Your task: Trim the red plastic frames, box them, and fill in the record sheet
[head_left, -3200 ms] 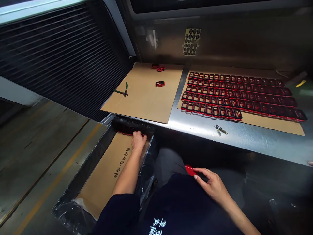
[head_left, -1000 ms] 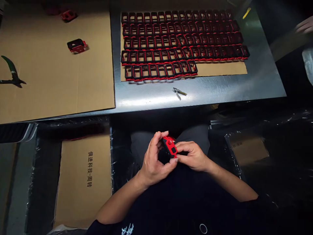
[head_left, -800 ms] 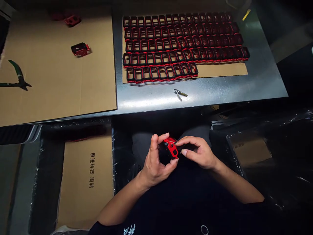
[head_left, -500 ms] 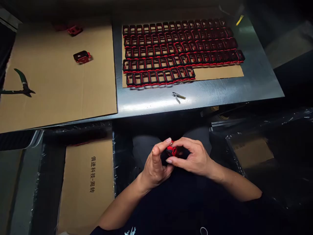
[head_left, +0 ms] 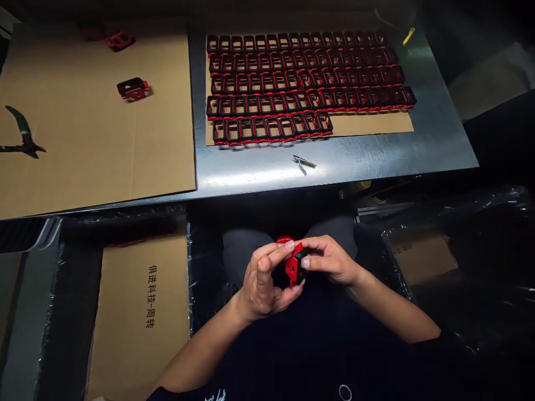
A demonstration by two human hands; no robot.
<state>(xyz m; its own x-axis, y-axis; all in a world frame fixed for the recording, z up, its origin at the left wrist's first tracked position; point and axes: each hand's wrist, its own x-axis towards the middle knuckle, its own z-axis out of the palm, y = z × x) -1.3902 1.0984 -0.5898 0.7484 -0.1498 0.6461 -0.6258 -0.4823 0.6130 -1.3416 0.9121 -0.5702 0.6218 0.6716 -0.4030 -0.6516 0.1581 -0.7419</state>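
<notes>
Above my lap, a red and black plastic frame (head_left: pixel 294 267) is held between both hands. My left hand (head_left: pixel 263 281) grips it from the left, fingers along its top and thumb at its lower edge. From the right, my right hand (head_left: pixel 332 260) pinches its black side with thumb and fingers. Parts of the frame are covered by my fingers. Similar red and black frames (head_left: pixel 273 128) stand in several rows on a cardboard sheet (head_left: pixel 371 123) on the metal table.
Nail clippers (head_left: pixel 304 162) lie near the front edge of the metal table (head_left: pixel 376 159). On the left cardboard (head_left: pixel 163 139) are one frame (head_left: pixel 134 89), another red piece (head_left: pixel 120 40) and green-handled cutters (head_left: pixel 27 142). A printed cardboard box (head_left: pixel 125 312) stands below left.
The frame has turned between my hands, so more of its red face and black side shows. My right thumb has shifted up onto the black side. The whole view has moved slightly.
</notes>
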